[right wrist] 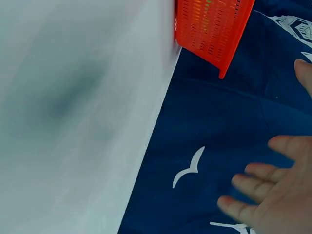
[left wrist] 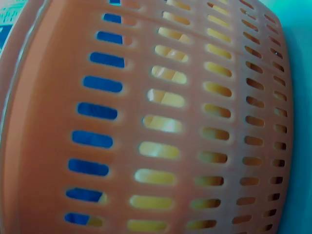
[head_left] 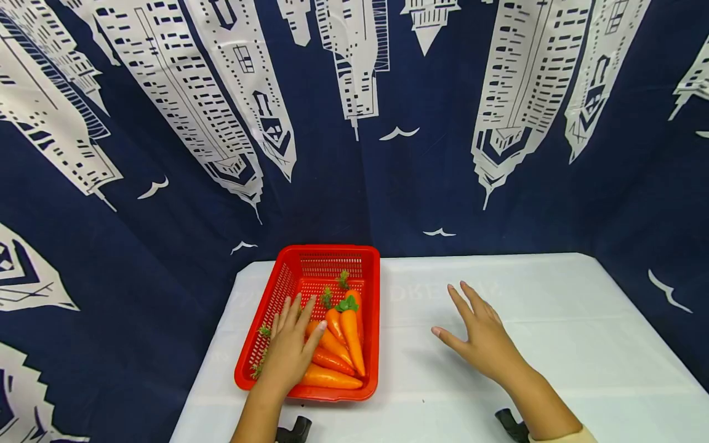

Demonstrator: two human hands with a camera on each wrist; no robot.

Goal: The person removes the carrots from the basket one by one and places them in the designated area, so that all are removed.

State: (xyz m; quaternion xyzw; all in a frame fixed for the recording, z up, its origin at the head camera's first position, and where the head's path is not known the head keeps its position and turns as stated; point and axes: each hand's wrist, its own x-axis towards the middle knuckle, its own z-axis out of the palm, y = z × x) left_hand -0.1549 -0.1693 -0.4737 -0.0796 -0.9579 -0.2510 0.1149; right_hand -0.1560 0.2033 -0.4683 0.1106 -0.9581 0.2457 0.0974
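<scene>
Carrots (head_left: 352, 337) lie in a red basket (head_left: 377, 320), partly hidden by the left hand (head_left: 289, 344) and spreading out just to its right. Their plastic-looking orange bodies overlap one another; some leafy green tops (head_left: 343, 280) show beyond the left hand's fingertips, and others peek out to its left. That hand is over the basket's left part, fingers and thumb extended and spread apart, gripping nothing; whether it touches the carrots beneath I cannot tell. Its wrist view is filled by the basket's slotted wall (left wrist: 190, 112), seen close up in washed-out colours, and the hand itself does not show there.

Well apart from the basket, the right hand (head_left: 483, 335) hangs over the white tabletop (head_left: 432, 406), wide open, thumb pointing toward the basket on its left, nothing in its grasp. Near each wrist is a black device (head_left: 296, 431), and a pale sleeve (head_left: 573, 435) shows behind the right hand. Beyond both hands rises a dark blue cloth (head_left: 415, 197) printed with white buildings and birds.
</scene>
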